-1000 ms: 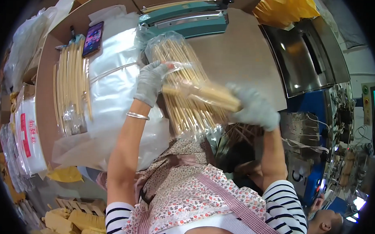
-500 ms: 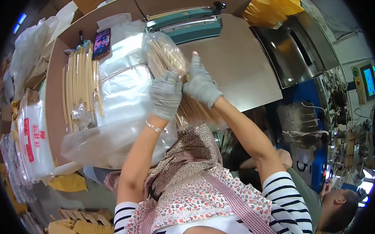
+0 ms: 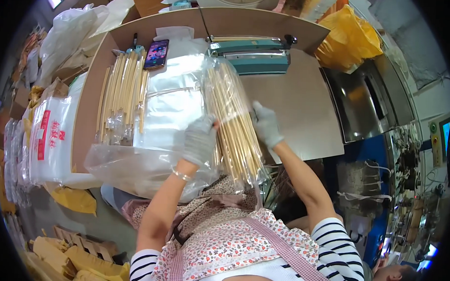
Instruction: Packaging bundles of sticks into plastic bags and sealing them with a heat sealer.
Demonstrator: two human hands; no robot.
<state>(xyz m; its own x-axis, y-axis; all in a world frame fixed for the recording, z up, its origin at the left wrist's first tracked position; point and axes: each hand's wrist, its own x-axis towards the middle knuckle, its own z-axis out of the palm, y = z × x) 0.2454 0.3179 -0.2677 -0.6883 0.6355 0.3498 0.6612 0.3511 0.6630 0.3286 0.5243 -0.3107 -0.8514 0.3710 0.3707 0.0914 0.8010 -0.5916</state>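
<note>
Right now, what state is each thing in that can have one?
Left hand: gloved, gripping the bag of sticks.
Right hand: gloved, gripping the bag's other side.
Bag of sticks: filled, held lengthwise above the table.
Heat sealer: arm down.
Phone: screen lit.
Stick bundles: lying flat.

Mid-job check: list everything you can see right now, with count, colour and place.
bagged stick bundle: one, pale tan sticks in clear plastic, held over the table between both hands
sealed stick packs: several, tan, stacked at the table's left
clear bags: a pile, count unclear, silvery-clear, table centre-left
phone: one, dark, beside the packs at the back
heat sealer: one, teal, back of the table
table: one, brown
yellow bag: one, top right
white sacks: count unclear, left of the table
left hand: grey glove, gripping the bundle's left side
right hand: grey glove, on the bundle's right side
</note>
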